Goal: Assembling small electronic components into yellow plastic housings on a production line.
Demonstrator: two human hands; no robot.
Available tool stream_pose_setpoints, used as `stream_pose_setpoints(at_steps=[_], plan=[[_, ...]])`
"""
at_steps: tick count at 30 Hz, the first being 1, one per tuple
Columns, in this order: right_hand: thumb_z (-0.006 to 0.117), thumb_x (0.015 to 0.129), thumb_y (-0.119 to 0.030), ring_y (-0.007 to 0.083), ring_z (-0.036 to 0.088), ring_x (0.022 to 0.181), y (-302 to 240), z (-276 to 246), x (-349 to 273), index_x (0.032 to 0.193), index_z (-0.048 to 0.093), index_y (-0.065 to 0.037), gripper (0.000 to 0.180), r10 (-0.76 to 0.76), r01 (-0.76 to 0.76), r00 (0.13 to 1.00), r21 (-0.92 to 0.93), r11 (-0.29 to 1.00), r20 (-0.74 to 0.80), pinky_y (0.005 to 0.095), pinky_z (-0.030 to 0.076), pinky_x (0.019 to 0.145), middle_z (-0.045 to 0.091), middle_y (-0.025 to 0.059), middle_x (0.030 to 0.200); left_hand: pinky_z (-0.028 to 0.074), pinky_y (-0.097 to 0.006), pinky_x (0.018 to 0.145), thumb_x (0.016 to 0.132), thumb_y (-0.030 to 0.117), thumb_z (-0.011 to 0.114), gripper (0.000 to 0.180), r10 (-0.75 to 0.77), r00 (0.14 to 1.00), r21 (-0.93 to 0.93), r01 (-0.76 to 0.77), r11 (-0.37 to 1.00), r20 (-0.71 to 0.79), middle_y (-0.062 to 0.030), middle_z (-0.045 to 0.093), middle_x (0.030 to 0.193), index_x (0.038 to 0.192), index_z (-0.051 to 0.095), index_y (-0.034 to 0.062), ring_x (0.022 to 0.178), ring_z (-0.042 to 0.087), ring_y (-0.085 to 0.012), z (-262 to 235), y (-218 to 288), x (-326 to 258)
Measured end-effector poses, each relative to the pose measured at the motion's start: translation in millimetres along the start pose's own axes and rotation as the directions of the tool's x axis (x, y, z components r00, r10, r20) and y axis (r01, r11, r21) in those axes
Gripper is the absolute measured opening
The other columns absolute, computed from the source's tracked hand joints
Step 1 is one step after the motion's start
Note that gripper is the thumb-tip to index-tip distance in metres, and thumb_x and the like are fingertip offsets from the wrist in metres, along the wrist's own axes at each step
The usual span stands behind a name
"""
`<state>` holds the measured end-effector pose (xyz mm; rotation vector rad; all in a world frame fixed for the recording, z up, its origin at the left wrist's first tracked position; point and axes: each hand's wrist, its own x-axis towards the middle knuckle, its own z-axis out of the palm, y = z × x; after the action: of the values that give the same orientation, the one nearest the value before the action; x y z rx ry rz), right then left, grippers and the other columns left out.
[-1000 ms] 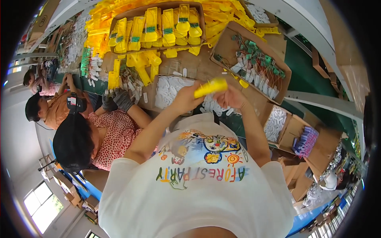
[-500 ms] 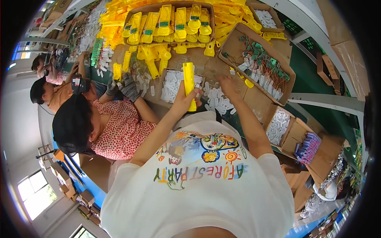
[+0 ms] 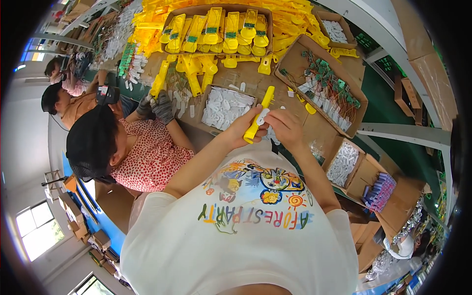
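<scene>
My left hand grips a yellow plastic casing, long and narrow, tilted with its top leaning right. Against the casing's front, the fingers of my right hand pinch a small white plastic piece with rounded ends. Just left of my hands stands a cardboard box heaped with similar white pieces. More loose white pieces lie below my right hand, partly hidden by it.
A co-worker's gloved hands hold another yellow casing at my left. Ahead, a carton carries casings with green circuit boards, before a yellow pile. At right are a carton of wired boards, white parts and purple cylinders.
My right hand has come from the table to the casing, now with a white piece in its fingers. My left hand has shifted right and tilted the casing.
</scene>
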<state>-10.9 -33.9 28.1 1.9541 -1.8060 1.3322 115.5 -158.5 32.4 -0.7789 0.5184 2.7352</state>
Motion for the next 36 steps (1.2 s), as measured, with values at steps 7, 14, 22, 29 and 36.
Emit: stream_pose_setpoints(at_steps=[7,14,22,29,36], plan=[[0.065,0.063,-0.003,0.0249,0.062,0.087,4.8,-2.6,-4.2,0.095,0.061,-0.005,0.032,-0.048,0.047,0.999,0.049,0.998,0.008,0.0305,0.053,0.069,0.062,0.0067,0.098,0.023,-0.02,0.04,0.093,0.048,0.037,0.037,-0.007,1.0,0.017,0.007,1.0,0.0,0.0012,0.042,0.069,0.084,0.049,0.015,0.051,0.035,-0.0078,6.9,1.3,-4.1],[0.063,0.065,0.0,0.0251,0.063,0.081,2.9,-1.5,0.6,0.089,0.064,-0.005,0.025,-0.03,0.032,0.999,0.067,0.997,-0.03,0.031,0.053,0.067,0.063,0.0064,0.093,0.025,-0.019,0.039,0.092,0.052,0.04,0.04,0.012,0.994,0.078,-0.003,0.997,-0.11,0.002,0.038,0.07,0.088,0.048,0.0131,0.051,0.034,-0.0071,16.6,-3.7,-4.5],[0.06,0.077,-0.012,0.0283,0.063,0.076,122.2,17.7,23.8,0.091,0.066,-0.005,0.016,0.589,-0.599,0.797,-0.046,0.799,-0.134,0.0369,0.05,0.069,0.066,0.0117,0.084,0.045,-0.033,0.069,0.097,0.044,0.033,0.044,0.286,0.94,0.094,-0.272,0.958,-0.184,-0.003,0.05,0.086,0.122,0.045,0.0102,0.074,0.05,-0.014,-18.0,1.2,-10.7],[0.055,0.088,-0.015,0.0262,0.061,0.066,192.5,41.6,6.0,0.095,0.062,-0.004,0.015,0.637,-0.638,0.762,-0.026,0.769,0.119,0.0327,0.048,0.066,0.065,0.0105,0.086,0.045,-0.033,0.065,0.096,0.04,0.034,0.041,0.271,0.961,-0.068,-0.267,0.961,0.048,-0.0042,0.055,0.09,0.121,0.046,0.0096,0.067,0.049,-0.0145,-24.5,5.4,-9.9],[0.045,0.095,-0.018,0.0111,0.059,0.072,66.1,-17.0,45.3,0.101,0.053,-0.004,0.016,0.803,-0.631,0.501,0.771,0.085,0.322,0.0249,0.048,0.067,0.061,0.0026,0.086,0.046,-0.027,0.06,0.078,0.011,0.068,0.044,0.804,0.589,0.807,-0.437,0.397,-0.076,-0.0037,0.054,0.085,0.114,0.042,0.0068,0.068,0.053,-0.0111,30.5,21.0,0.8]])
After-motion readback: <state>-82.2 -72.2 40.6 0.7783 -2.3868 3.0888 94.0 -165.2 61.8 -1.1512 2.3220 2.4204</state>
